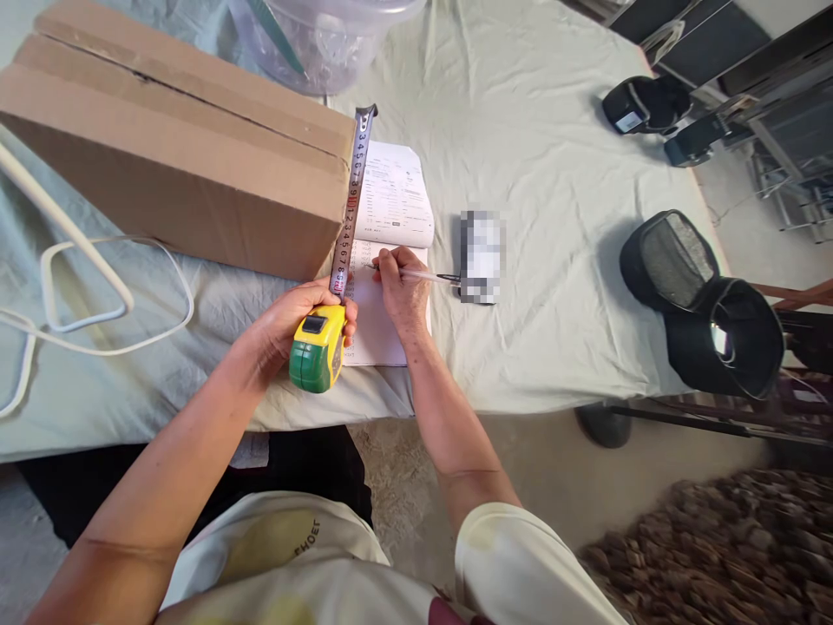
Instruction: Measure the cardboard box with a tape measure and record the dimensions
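My left hand (296,319) is closed around a yellow and green tape measure (317,349). Its blade (351,200) is pulled out and runs up along the right end of a brown cardboard box (169,148). My right hand (402,286) grips a pen (420,276) with its tip on an open notebook (390,217) that lies on the cloth-covered table (534,174), just right of the box.
A blurred flat item (482,257) lies right of the notebook. White cable loops (78,304) sit at the left. A clear plastic tub (318,39) stands behind the box. Black gear (706,299) rests at the table's right edge, with more black items (644,102) at far right.
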